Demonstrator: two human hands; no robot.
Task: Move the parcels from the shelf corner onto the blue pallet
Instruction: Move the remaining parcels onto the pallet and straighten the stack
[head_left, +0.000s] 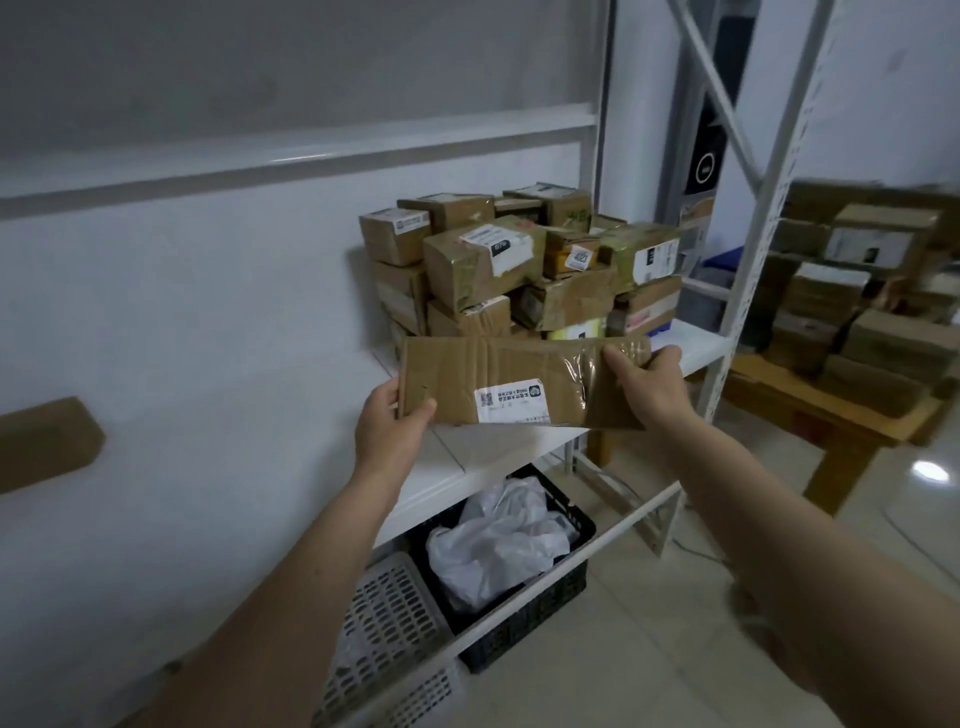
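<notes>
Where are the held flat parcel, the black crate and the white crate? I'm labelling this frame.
flat parcel (519, 384): head view, brown front face.
black crate (540, 603): head view, front wall.
white crate (384, 629): head view, perforated side wall.

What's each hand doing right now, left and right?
Left hand: grips the left end of the flat cardboard parcel.
Right hand: grips the parcel's right end.

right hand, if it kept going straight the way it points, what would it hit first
Probably the pile of parcels in the shelf corner: the right hand, gripping the flat parcel, points up and leftward at it. Depth is unclear.
</notes>
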